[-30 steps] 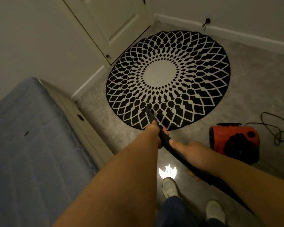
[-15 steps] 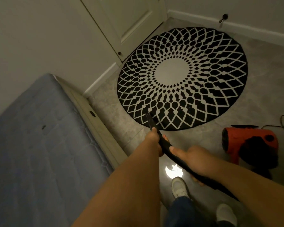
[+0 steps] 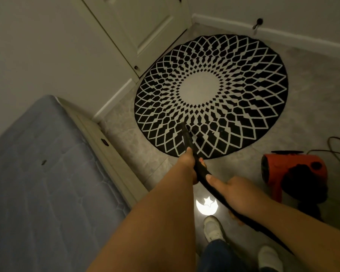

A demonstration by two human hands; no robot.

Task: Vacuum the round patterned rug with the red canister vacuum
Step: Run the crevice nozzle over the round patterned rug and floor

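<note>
Head view: now reaching further onto round black-and-white patterned rug [image 3: 211, 95] than a second ago with black vacuum wand [image 3: 188, 140], both left hand [image 3: 186, 163] and right hand [image 3: 232, 191] clamping it; sweeping barely begun. Red canister vacuum [image 3: 294, 175] sitting on grey floor [image 3: 312, 114], blue mattress [image 3: 43, 173] alongside.

Round rug [image 3: 211, 95] flat — red vacuum [image 3: 294, 176] beside
</note>
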